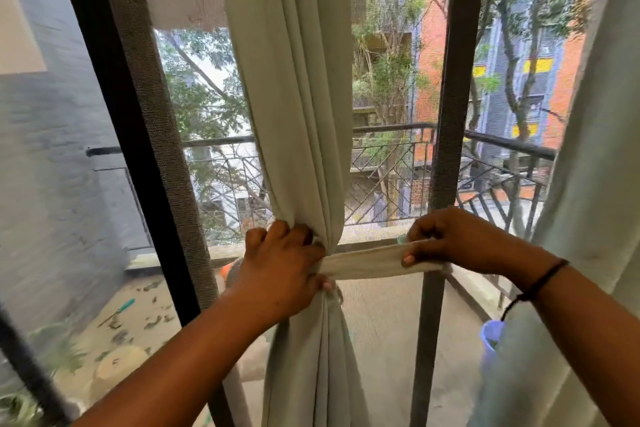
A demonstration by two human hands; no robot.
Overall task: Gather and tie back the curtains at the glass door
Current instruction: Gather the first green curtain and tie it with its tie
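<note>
A pale green curtain (pixel 294 87) hangs in front of the glass door, bunched into a narrow bundle at its waist. My left hand (pixel 280 270) grips that bundle, fingers curled round the folds. A flat cream tie-back strip (pixel 363 262) runs from the bundle out to the right, stretched taut. My right hand (pixel 450 241) pinches the strip's free end between thumb and fingers. A dark thread band sits on my right wrist. A second pale curtain (pixel 588 184) hangs loose along the right edge.
Dark door frames (pixel 114 107) and a mesh-covered upright (pixel 450 114) stand left and right of the bundle. Beyond the glass are a balcony floor, a black railing (pixel 502 146), trees and an orange building. A blue pot (pixel 491 336) sits low right.
</note>
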